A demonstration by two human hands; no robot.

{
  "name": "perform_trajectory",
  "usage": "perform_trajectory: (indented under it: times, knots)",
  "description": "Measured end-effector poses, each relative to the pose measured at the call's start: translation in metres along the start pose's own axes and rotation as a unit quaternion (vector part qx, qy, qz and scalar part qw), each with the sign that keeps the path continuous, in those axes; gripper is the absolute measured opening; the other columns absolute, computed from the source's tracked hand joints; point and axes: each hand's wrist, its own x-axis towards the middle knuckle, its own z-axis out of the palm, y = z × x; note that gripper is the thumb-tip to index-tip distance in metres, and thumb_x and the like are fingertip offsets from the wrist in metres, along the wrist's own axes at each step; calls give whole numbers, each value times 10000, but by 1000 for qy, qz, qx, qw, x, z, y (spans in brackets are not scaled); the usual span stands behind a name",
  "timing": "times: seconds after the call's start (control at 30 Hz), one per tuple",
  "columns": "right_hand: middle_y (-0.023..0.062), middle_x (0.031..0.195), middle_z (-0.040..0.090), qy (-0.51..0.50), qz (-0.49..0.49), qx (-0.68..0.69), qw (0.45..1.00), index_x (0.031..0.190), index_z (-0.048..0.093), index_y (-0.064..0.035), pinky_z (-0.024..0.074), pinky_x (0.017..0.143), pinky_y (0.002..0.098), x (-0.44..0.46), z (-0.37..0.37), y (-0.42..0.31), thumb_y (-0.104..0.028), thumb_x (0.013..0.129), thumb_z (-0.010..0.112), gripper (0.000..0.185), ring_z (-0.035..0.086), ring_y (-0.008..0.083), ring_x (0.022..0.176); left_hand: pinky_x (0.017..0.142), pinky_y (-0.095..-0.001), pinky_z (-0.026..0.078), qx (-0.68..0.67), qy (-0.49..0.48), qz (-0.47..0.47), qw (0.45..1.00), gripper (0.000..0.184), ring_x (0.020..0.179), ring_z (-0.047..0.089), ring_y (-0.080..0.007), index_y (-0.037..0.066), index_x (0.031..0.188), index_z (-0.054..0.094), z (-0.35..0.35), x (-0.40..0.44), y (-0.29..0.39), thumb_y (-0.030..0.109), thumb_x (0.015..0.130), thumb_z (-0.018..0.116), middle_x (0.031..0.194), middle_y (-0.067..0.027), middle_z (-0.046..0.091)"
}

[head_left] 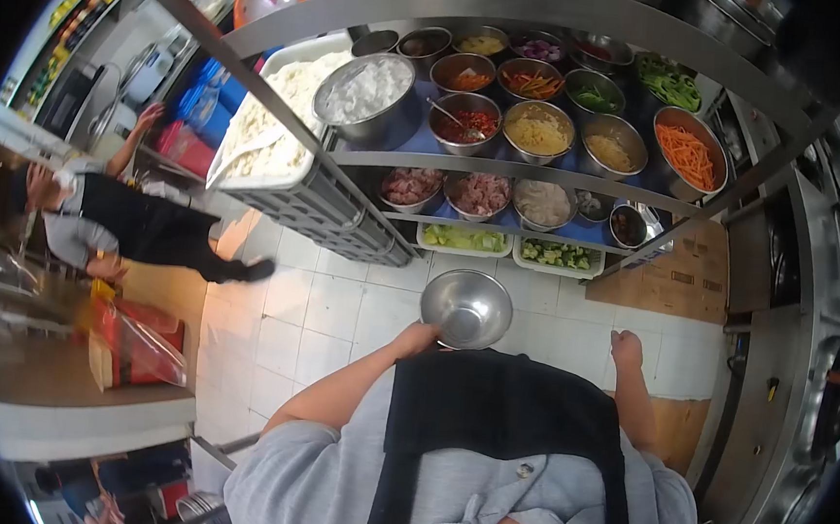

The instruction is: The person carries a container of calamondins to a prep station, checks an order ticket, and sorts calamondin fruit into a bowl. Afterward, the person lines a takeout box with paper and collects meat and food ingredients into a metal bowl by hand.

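My left hand point(416, 340) grips the near left rim of a round metal bowl point(466, 309). The bowl is held in front of my apron, above the tiled floor, and its inside looks bare. To the right, my right hand point(626, 350) is raised at about the same height with its fingers curled closed. Whether anything is inside that fist is hidden. Ahead of both hands stands a metal rack whose shelf holds several bowls of cut ingredients, among them shredded carrot point(685, 156) and chopped red chili point(465, 121).
Left of the rack, a white tub point(295, 169) rests on a grey crate point(330, 219). On the low shelf sit trays of green vegetables point(559, 255). Cardboard point(667, 279) lies at the right. Another person point(121, 217) is at the left, near a counter with a red bag point(147, 340).
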Motion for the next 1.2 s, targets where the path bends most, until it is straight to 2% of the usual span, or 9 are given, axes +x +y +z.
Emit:
perform_trajectory:
  times: [0.23, 0.37, 0.5, 0.57, 0.63, 0.67, 0.7, 0.77, 1.2]
  knots:
    - [213, 847, 633, 0, -35, -71, 997, 824, 624, -24, 478, 760, 466, -1, 14, 48, -166, 778, 562, 162, 599, 394, 850, 669, -247, 568, -244, -14, 24, 969, 232, 793, 638, -192, -123, 1010, 551, 40, -19, -21, 9, 841, 465, 988, -151, 617]
    - [198, 970, 621, 7, -193, -67, 979, 951, 623, -24, 464, 835, 433, 8, -44, -11, -133, 771, 577, 215, 580, 373, 942, 640, -306, 606, -462, -73, -11, 884, 478, 874, 645, -342, -111, 1284, 258, 60, -16, -62, -10, 843, 413, 1156, -235, 495]
    - [216, 1115, 545, 53, -326, -43, 943, 1106, 560, -31, 430, 903, 448, 90, -42, -70, -98, 755, 613, 361, 527, 392, 1042, 636, -346, 612, -450, 43, -19, 892, 476, 900, 627, -389, -58, 1288, 301, 79, -28, -71, 14, 836, 433, 1134, -267, 486]
    - [220, 1192, 503, 79, -393, -61, 914, 1166, 524, -39, 405, 945, 451, 134, -37, -112, -104, 766, 619, 416, 487, 403, 1105, 625, -358, 610, -433, 97, -4, 896, 477, 886, 634, -349, 10, 1298, 327, 90, -31, -76, 25, 835, 442, 1148, -227, 492]
    - [216, 1253, 468, 163, -414, -37, 895, 1242, 458, -18, 361, 969, 482, 187, -34, -152, -180, 766, 644, 536, 423, 406, 1163, 660, -312, 596, -484, 176, -3, 857, 409, 834, 651, -290, -50, 1267, 347, 113, -40, -66, 48, 875, 408, 1075, -196, 568]
    - [224, 1182, 530, 224, -425, -67, 874, 1175, 521, 0, 402, 922, 455, 209, -31, -165, -197, 820, 607, 415, 489, 377, 1109, 684, -301, 594, -516, 181, -1, 838, 392, 907, 634, -279, -14, 1254, 372, 124, -48, -57, 33, 866, 396, 1126, -170, 541]
    - [224, 1182, 530, 215, -437, -73, 870, 1175, 521, 0, 402, 922, 455, 241, -26, -173, -197, 820, 607, 415, 489, 377, 1109, 684, -301, 594, -529, 183, -7, 829, 392, 907, 634, -279, -14, 1254, 372, 136, -39, -59, 33, 866, 396, 1126, -170, 541]
    - [247, 1290, 478, 4, -267, -149, 952, 1321, 428, -59, 367, 992, 463, 332, -12, -168, -292, 895, 533, 497, 460, 420, 1183, 690, -289, 592, -605, 221, 46, 763, 402, 908, 633, -261, -20, 1252, 373, 170, -20, -67, 17, 852, 384, 1117, -168, 549]
    - [251, 1259, 508, 193, -402, -137, 884, 1298, 471, -56, 395, 965, 449, 518, -14, -149, -340, 923, 483, 470, 488, 395, 1173, 697, -407, 593, -568, 138, 16, 811, 626, 976, 602, -332, 73, 1381, 153, 224, 123, -79, -17, 807, 386, 1223, -216, 439]
